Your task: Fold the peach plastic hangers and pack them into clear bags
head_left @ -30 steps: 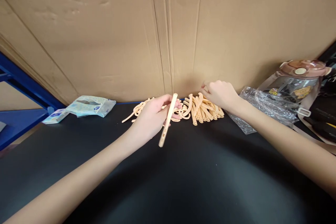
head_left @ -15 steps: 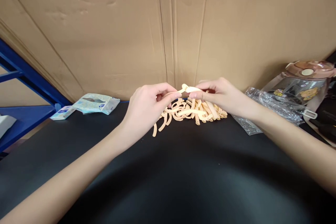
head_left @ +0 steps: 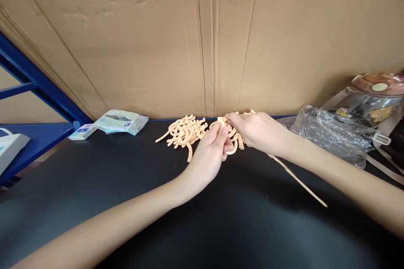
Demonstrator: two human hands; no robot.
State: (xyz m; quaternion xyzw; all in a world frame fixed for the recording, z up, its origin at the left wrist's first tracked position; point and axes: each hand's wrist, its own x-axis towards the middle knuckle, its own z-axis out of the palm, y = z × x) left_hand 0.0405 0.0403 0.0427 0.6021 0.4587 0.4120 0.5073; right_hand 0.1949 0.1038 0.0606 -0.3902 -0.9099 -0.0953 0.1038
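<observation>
A heap of pale orange plastic strips [head_left: 184, 132] lies on the black table [head_left: 202, 218] against the cardboard wall. My left hand [head_left: 210, 155] and my right hand [head_left: 257, 130] meet just right of the heap, both pinching one curved orange strip [head_left: 222, 122] between their fingertips. A long thin orange strip [head_left: 298, 180] trails from under my right wrist down to the right across the table.
A brown cardboard wall [head_left: 202, 38] closes the back. Tissue packs [head_left: 121, 121] lie at the left beside a blue shelf frame [head_left: 34, 88]. A crumpled clear plastic bag [head_left: 328, 132] and a pink-lidded water bottle [head_left: 369, 101] sit at the right.
The hands, which met above the pile half a second ago, have come down to it. A long strip now stretches out under my right forearm.
</observation>
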